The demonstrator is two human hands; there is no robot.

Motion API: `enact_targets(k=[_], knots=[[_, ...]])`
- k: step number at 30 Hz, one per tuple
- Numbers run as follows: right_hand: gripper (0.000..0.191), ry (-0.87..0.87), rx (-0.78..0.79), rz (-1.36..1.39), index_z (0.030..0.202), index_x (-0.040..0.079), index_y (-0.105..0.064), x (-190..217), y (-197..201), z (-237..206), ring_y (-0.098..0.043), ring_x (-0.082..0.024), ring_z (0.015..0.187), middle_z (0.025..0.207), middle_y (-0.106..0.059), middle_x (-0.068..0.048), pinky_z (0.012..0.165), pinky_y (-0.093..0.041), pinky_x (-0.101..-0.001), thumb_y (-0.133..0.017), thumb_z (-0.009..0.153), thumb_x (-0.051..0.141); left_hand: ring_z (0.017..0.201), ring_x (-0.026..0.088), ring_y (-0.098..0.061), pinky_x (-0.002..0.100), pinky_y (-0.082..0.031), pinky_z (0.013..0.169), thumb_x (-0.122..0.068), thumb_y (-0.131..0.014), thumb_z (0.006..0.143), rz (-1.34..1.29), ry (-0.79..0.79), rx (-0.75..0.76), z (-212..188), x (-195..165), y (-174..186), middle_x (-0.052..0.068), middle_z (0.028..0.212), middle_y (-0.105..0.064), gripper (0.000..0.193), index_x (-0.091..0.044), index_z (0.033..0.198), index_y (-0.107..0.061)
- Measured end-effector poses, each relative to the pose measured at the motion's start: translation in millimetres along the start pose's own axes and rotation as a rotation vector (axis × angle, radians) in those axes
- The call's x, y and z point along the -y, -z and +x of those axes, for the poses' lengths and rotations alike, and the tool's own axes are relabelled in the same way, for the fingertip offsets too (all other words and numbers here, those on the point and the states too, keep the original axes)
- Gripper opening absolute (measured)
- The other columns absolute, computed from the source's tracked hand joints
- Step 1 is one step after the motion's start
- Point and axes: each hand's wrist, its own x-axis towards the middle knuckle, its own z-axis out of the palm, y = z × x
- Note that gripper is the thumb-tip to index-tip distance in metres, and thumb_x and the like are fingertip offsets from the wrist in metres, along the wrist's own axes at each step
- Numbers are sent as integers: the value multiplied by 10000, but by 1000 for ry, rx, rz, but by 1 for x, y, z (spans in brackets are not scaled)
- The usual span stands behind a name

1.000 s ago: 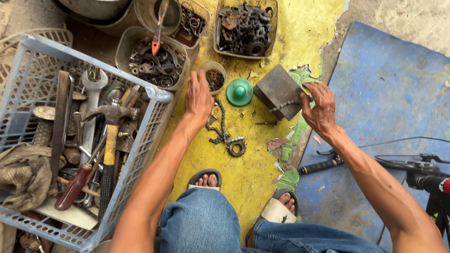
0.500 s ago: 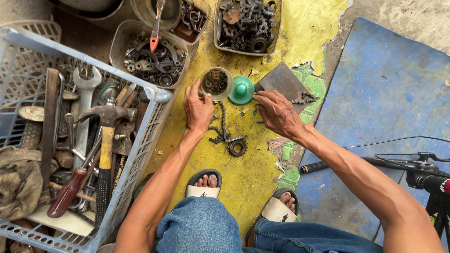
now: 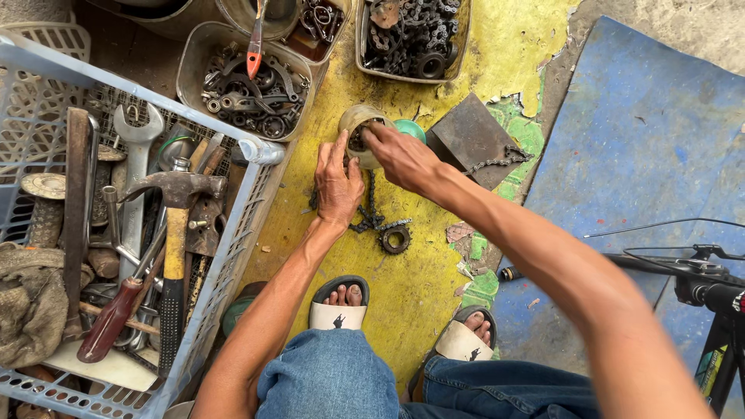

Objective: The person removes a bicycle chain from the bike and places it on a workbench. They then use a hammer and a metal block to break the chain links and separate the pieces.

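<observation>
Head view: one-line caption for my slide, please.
Left hand steadies a small round tin while the right hand reaches into it, bike chain below, tool crate alongside.

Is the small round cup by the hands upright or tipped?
Tipped: the small cup leans, mouth facing the right hand, whose fingers reach inside.

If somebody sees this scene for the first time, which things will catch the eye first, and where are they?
In the middle, the left hand steadies a small round container on the yellow floor, and the right hand reaches its fingers into it. At the left, a blue plastic crate is packed with tools, with a hammer on top. A bicycle chain lies just below the hands.
</observation>
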Motion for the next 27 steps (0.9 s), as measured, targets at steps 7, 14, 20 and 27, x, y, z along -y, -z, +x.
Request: enact_targets(k=[7, 14, 20, 27], knots=[[479, -44, 261, -187, 1311, 25, -554, 9, -1, 37, -631, -239, 747, 1225, -577, -208, 572, -573, -377, -651, 954, 330, 1026, 272, -616, 358, -552, 895, 23, -659, 908, 6, -46, -54, 11, -15, 5, 150, 1141, -566, 581, 15, 1469, -511], [198, -72, 402, -219, 1041, 46, -710, -3, -8, 25, -614, -212, 858, 1231, -604, -155, 669, -570, -368, -676, 958, 223, 960, 253, -616, 356, -535, 821, 15, -702, 889, 7, 20, -33, 13, -28, 10, 148, 1085, -576, 541, 15, 1415, -577], [335, -130, 133, -3, 1146, -47, -638, -11, -12, 17, -623, -248, 696, 1140, -640, -240, 573, -594, -353, -687, 872, 141, 894, 212, -637, 319, -564, 798, 16, -695, 891, -75, 66, -63, 16, -33, 13, 126, 1085, -592, 525, -8, 1406, -597], [257, -303, 351, -119, 1220, -58, -564, -6, -21, 32, -555, -179, 576, 822, -632, -153, 462, -516, -323, -468, 1088, 141, 798, 188, -669, 308, -580, 750, 4, -705, 889, -51, 133, -16, 22, -39, 12, 133, 1096, -601, 514, -10, 1392, -600]])
